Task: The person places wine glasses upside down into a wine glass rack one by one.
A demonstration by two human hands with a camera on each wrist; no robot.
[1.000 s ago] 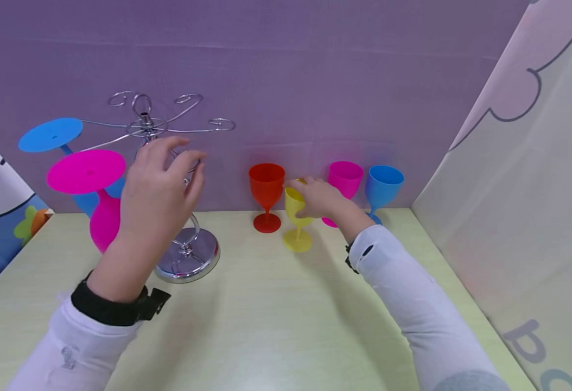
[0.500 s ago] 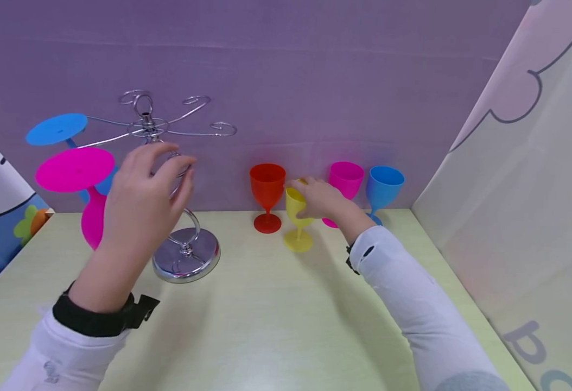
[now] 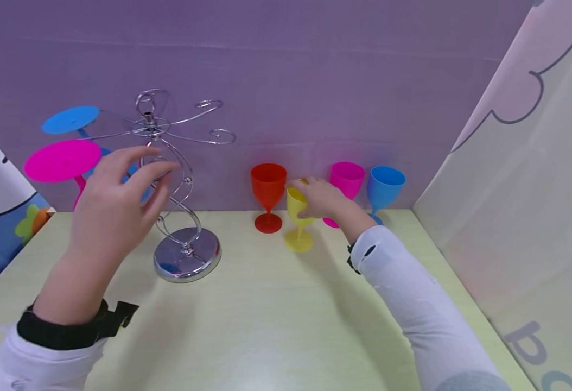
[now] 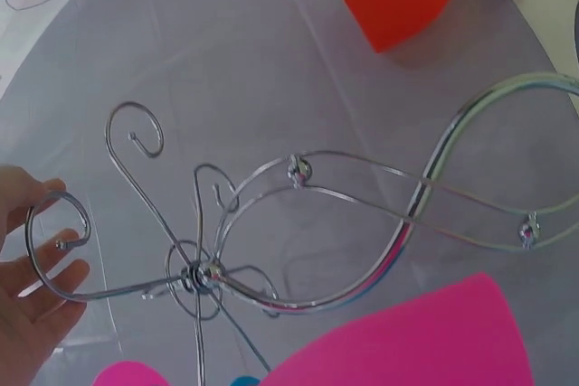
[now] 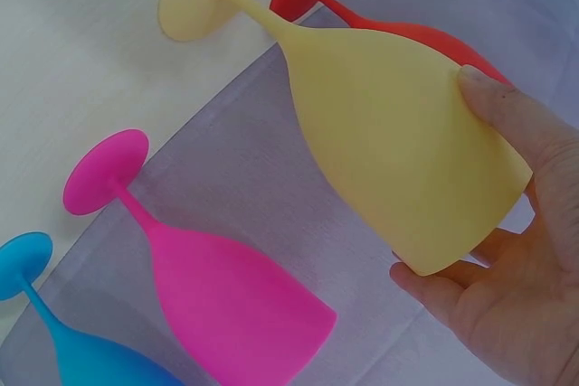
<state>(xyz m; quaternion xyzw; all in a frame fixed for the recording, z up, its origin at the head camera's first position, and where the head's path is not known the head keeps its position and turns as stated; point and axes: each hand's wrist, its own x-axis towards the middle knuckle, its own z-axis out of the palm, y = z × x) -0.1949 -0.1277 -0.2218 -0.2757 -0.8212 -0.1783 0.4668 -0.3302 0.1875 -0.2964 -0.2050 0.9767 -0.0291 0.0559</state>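
- Left hand (image 3: 115, 201): grasping the rack (image 3: 188, 180), thumb and fingers bent around the curly end of one of its wire arms. The left wrist view shows the curl sitting right in among the fingers.
- Right hand (image 3: 321, 198): grasping the yellow cup (image 5: 389, 133) by the bowl near the rim, thumb on one side, fingers on the other.
- Yellow cup is upright on the table (image 3: 266, 326), foot down, just in front and to the right of the red cup (image 3: 268, 182).
- Rack's on the left side of the table, shiny chrome, twisty wire stem with little balls on it, round base (image 3: 188, 258) flat on the tabletop. Curled arms fan out from the hub up top.
- Two cups hang upside down on the left of the rack: hung pink cup (image 3: 63, 160) nearer the camera, hung blue cup (image 3: 71, 119) behind it. The left hand covers a good bit of both bowls in the head view.
- Over on the right, standing pink cup (image 3: 347, 176) is partly hidden behind the right hand, and standing blue cup (image 3: 385, 184) is just beside it. Both upright near the back edge, same as the red one.
- Backdrop: purple cloth (image 3: 315, 70) behind the table, pale printed sheet (image 3: 515, 217) on the right, another with a blue print on the left.
- White sleeves (image 3: 408, 298), black strap (image 3: 61, 331) on the left wrist.
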